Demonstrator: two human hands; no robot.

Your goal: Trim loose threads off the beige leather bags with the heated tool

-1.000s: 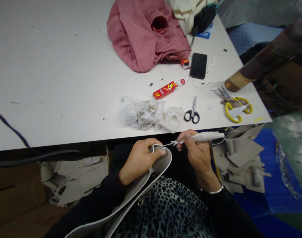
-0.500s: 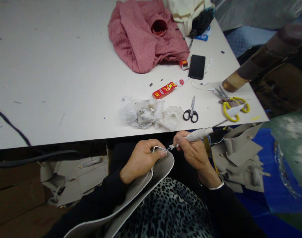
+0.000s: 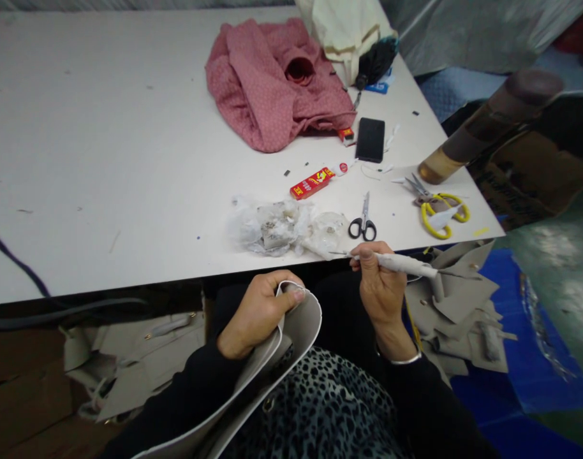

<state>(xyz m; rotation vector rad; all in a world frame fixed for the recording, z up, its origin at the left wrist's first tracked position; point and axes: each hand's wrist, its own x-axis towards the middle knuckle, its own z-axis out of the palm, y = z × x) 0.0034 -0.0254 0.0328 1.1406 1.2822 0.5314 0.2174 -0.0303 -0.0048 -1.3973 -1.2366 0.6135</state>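
Observation:
My left hand [image 3: 258,312] is closed on the edge of a folded grey leather-like piece [image 3: 307,315], thumb pressing on its inner side. The piece curves down across my lap, its lower part running out of view. In my right hand [image 3: 382,296] is a pen-like tool wrapped in white [image 3: 409,264], with a thin metal tip and a dark cord at its rear. The tip points left, apart from the grey piece, near the table's front edge by a crumpled clear plastic bag [image 3: 282,226] holding whitish, dark-flecked material.
On the white table [image 3: 104,140] lie black-handled scissors [image 3: 363,226], yellow-handled scissors [image 3: 442,210], a red glue bottle [image 3: 313,183], a phone [image 3: 370,140] and pink cloth [image 3: 258,89]. A tall bottle [image 3: 483,134] stands at right. Grey pieces are piled left [image 3: 148,357] and right [image 3: 468,312].
My right hand has drawn the tool away from the grey piece's edge, up to the table's front edge. The tool now lies flatter. My left hand keeps its hold.

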